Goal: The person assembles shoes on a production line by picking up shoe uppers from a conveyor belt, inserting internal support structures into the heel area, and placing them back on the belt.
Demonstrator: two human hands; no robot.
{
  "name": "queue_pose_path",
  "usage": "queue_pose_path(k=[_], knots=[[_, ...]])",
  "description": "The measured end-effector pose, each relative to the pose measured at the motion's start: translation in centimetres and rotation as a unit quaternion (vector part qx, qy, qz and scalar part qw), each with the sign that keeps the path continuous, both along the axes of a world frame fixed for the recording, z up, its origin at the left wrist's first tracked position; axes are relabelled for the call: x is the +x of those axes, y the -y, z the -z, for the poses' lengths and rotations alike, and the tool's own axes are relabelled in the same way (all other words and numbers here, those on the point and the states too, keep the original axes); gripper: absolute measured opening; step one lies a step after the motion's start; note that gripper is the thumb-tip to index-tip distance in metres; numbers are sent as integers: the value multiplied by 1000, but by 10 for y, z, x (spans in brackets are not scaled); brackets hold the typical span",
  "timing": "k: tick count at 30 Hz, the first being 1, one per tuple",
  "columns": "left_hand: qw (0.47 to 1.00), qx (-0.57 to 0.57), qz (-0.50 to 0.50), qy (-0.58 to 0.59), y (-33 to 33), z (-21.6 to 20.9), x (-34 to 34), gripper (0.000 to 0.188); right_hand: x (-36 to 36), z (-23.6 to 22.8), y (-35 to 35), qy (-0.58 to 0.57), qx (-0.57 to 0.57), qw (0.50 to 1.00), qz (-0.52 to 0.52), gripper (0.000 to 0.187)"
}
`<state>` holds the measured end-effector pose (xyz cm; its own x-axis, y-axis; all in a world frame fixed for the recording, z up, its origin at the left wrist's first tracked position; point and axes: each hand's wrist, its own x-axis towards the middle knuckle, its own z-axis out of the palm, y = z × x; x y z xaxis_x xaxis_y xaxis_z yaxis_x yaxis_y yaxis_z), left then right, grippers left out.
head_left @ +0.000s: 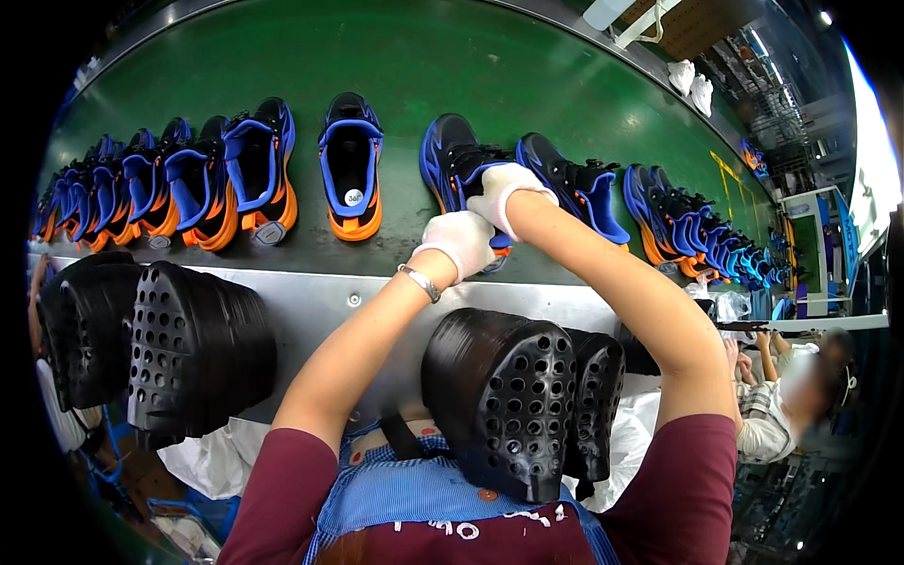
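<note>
A black and blue sneaker with orange trim (pixel 450 151) lies on the green belt in front of me, toe pointing away. My left hand (pixel 459 242), in a white glove, is closed at its heel. My right hand (pixel 508 191), also gloved, is curled over its collar, and the fingertips of both are largely hidden. Close on the right is a similar sneaker (pixel 565 184). To the left, another sneaker (pixel 347 169) stands alone, with a round white sticker inside.
Rows of matching sneakers (pixel 193 184) stretch left, and more sneakers (pixel 673 221) run right along the green belt (pixel 395 56). Black perforated blocks (pixel 508 405) sit along the metal edge (pixel 325 301) before me, with others (pixel 193 348) at left. A co-worker (pixel 786 400) is at far right.
</note>
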<state>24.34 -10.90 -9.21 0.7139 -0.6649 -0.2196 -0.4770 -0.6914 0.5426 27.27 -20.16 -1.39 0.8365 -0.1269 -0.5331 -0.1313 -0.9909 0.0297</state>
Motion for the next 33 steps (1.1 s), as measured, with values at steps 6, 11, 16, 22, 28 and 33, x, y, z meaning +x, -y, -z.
queue_pose_path(k=[6,11,16,22,28,33], knots=[[997,59,8,-39,7,-14,9,38,23,40,9,78,20,997,-4,26],[999,42,17,-27,8,-6,12,38,28,51,14,46,22,999,-15,27],[998,49,22,-19,6,-9,10,37,28,44,12,49,-18,998,-40,27],[991,99,38,-81,7,-40,11,35,13,-1,15,-16,45,995,-93,41],[998,56,-11,-8,16,-15,-2,43,-77,-61,77,131,136,978,-90,46],[996,1,-65,64,2,-9,-7,41,-176,-115,157,269,110,957,-14,35]])
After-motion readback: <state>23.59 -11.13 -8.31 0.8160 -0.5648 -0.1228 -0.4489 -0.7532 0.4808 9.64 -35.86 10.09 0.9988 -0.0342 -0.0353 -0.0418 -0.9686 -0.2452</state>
